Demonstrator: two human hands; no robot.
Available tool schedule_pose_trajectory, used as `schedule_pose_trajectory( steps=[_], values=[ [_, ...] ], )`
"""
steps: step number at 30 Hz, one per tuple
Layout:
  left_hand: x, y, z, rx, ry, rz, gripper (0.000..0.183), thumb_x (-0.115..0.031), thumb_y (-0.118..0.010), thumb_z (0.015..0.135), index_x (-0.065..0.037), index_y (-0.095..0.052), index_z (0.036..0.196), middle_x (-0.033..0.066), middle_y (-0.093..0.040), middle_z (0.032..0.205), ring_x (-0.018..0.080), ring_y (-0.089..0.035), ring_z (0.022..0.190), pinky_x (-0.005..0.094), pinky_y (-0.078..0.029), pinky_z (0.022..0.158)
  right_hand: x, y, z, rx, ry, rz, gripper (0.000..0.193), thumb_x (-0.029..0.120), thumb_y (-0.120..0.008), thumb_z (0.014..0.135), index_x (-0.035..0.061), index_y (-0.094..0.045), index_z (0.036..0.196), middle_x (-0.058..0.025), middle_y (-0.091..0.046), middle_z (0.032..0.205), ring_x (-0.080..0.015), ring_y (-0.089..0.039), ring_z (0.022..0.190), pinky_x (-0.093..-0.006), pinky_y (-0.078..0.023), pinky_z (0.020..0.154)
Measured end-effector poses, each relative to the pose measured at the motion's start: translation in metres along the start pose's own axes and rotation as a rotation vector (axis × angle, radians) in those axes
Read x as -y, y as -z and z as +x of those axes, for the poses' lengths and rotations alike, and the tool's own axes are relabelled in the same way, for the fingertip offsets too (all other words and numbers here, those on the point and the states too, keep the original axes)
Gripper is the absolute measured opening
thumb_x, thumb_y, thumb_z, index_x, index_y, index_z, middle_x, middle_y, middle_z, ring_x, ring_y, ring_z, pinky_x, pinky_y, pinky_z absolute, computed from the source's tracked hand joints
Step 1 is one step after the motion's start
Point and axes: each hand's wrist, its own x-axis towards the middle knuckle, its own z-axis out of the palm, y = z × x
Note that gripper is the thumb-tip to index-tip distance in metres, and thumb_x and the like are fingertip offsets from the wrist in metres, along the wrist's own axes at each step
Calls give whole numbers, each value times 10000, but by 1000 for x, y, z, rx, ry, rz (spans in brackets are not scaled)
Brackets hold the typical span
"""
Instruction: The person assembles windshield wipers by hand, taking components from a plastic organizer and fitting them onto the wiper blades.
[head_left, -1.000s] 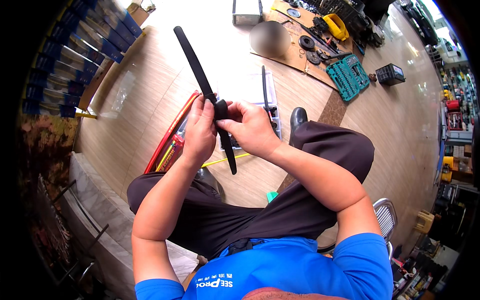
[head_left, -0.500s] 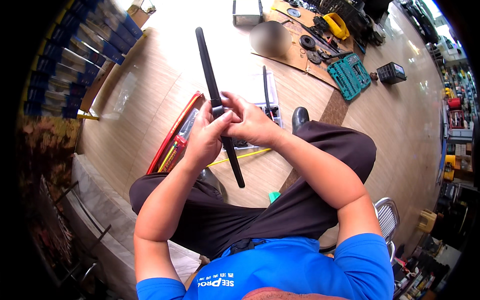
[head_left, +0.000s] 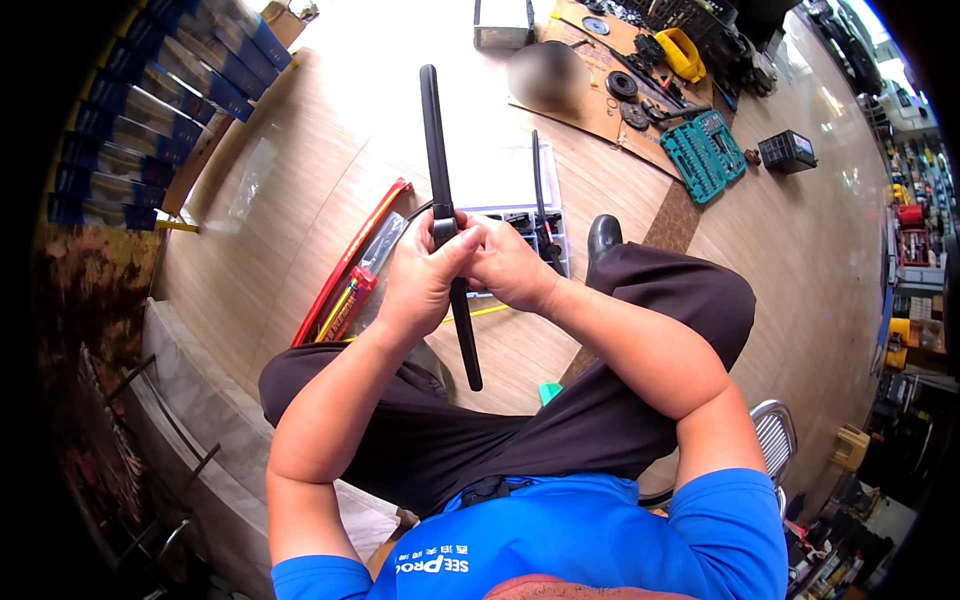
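Note:
A black wiper blade point(head_left: 436, 140) stretches away from me between my hands, its far end leaning slightly left. My left hand point(head_left: 418, 275) is closed around its middle, the thumb on top beside the centre joint. My right hand point(head_left: 512, 268) is closed against the same joint from the right; its fingertips are partly hidden. Beyond it lies a clear compartment case point(head_left: 563, 250) with its lid raised, holding small black parts. Another long dark strip point(head_left: 540, 185) rests across this case. Left of my hands, long red packaging point(head_left: 342, 280) lies on the floor with a clear plastic sleeve point(head_left: 380, 245).
Cardboard point(head_left: 565, 110) farther off carries tools, round black parts and a yellow object point(head_left: 681, 55). A green socket set case point(head_left: 705, 155) lies open near a black box point(head_left: 788, 150). Blue hanging packages point(head_left: 150, 130) line the left. A metal chair point(head_left: 776, 440) stands at right.
The wiper blade has swung more upright and shifted a little right. My right hand's raised fingers have come down and closed in at the blade's centre joint.

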Motion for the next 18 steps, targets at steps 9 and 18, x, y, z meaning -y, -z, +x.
schedule_pose_trajectory(
  steps=[9,18],
  values=[
    [4,3,1,9,-22,12,266,-187,-656,897,-14,-521,1048,57,-627,875,97,-618,746,222,-516,602,-12,-1,2,-18,-12,154,388,119,-645,860,28,-527,1218,64,-525,792,-20,-445,629,-179,-375,541],
    [15,10,11,-96,30,-116,626,-647,-344,931,-53,-530,867,18,-516,718,111,-518,603,236,-423,523,-16,-4,3,-95,77,-60,667,294,-671,899,-25,-352,1391,29,-537,903,-34,-478,712,-183,-422,615]
  ],
)
